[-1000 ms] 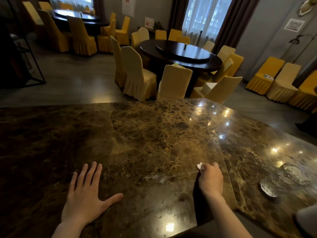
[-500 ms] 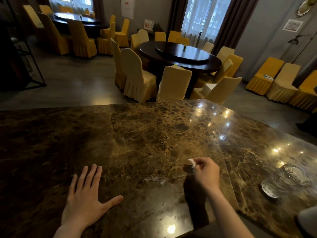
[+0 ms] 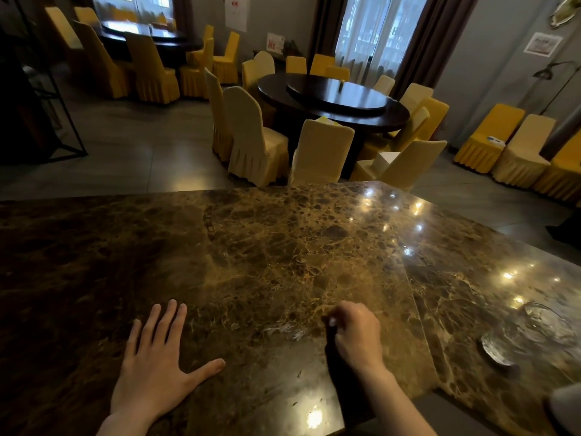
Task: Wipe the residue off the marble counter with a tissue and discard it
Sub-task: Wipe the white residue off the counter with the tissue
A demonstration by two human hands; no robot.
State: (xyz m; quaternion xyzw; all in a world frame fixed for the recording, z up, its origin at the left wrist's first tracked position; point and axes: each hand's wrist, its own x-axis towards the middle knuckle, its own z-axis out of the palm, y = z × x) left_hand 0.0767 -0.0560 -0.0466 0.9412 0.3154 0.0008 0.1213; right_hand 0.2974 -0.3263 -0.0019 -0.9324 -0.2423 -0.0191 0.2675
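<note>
The brown marble counter [image 3: 283, 247] fills the lower half of the view. A pale smear of residue [image 3: 287, 332] lies on it near the front edge. My right hand [image 3: 356, 333] is closed around a small white tissue [image 3: 332, 322], of which only a corner shows at the fingertips; it sits just right of the smear, low over the marble. My left hand [image 3: 157, 369] lies flat on the counter with its fingers spread, to the left of the smear, holding nothing.
A clear glass dish [image 3: 531, 333] sits on the counter at the right. A seam [image 3: 412, 287] runs between two marble slabs. Beyond the counter stand a dark round table [image 3: 333, 99] and several yellow-covered chairs [image 3: 257, 136].
My right hand has slid left across the counter with the tissue, toward the smear. My left hand has stayed flat in place.
</note>
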